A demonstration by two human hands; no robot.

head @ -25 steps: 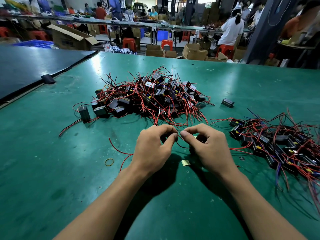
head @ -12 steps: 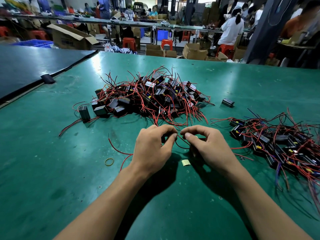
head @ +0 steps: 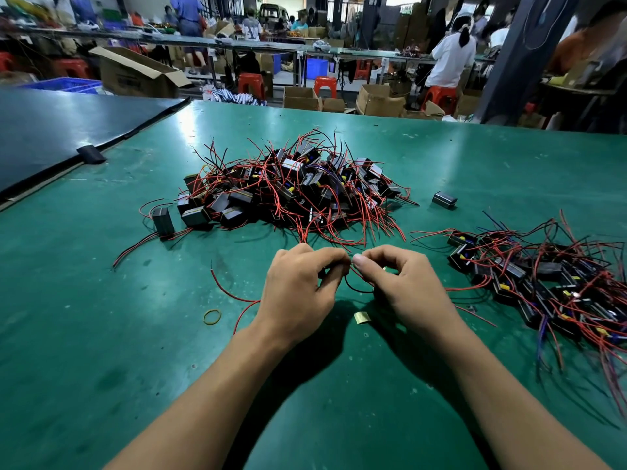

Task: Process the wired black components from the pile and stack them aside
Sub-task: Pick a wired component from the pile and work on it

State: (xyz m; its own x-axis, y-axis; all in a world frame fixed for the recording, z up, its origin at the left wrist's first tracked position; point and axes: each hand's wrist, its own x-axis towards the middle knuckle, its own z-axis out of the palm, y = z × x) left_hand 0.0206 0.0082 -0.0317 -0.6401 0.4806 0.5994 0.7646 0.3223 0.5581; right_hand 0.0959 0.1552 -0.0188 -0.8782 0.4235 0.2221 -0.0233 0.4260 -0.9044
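**Desk:** What are the hands doing?

**Photographer:** Both are at work at the middle of the green table. The left hand and right hand meet fingertip to fingertip, fingers curled, each pinching a thin black wire that loops down between them. A red lead trails off to the left. Whether a component body sits under the palms cannot be told.

**Desk:** And the stock?

**Photographer:** The pile of wired black components lies just beyond the hands. A second heap spreads out to the right. One lone black block sits between the two, apart from both.

**Desk:** Anything else nearby?

**Photographer:** A yellow rubber band lies left of the left wrist, and a small yellowish scrap lies between the wrists.
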